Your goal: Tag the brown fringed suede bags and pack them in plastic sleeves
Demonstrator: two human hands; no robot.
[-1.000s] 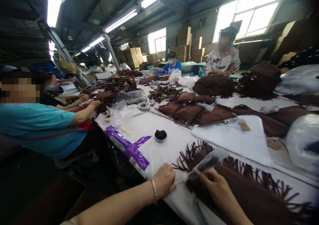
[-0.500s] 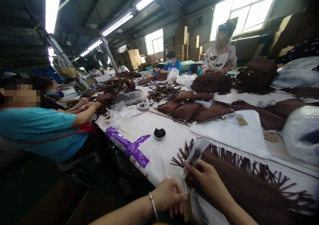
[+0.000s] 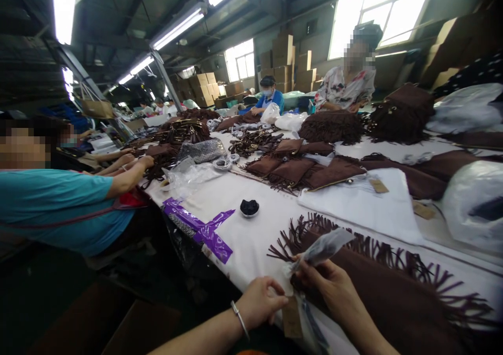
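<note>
My right hand (image 3: 330,287) is closed around a strip in clear plastic wrap (image 3: 329,245), whose upper end sticks out past the fingers to the right. More of the wrapped dark strip (image 3: 312,323) hangs below that hand. Beside it, my left hand (image 3: 261,302) has its fingers curled, the tips at the top of a brown cardboard tag (image 3: 291,317); its exact hold is partly hidden. A brown fringed piece (image 3: 393,292) lies flat on the white-covered table (image 3: 251,245), beneath and to the right of my right hand.
A small dish of black stuff (image 3: 249,208) stands mid-table, near purple tape (image 3: 200,226) on the edge. Brown fringed bags (image 3: 294,174), a white cloth (image 3: 361,203) and a clear plastic bag (image 3: 477,213) lie beyond. Co-workers sit left, including a turquoise sleeve (image 3: 70,187), and across the table.
The wrapped strip's upper end has swung down to the right, from nearly upright to slanting. My left hand has shifted slightly left, and the cardboard tag now shows more of its flat side.
</note>
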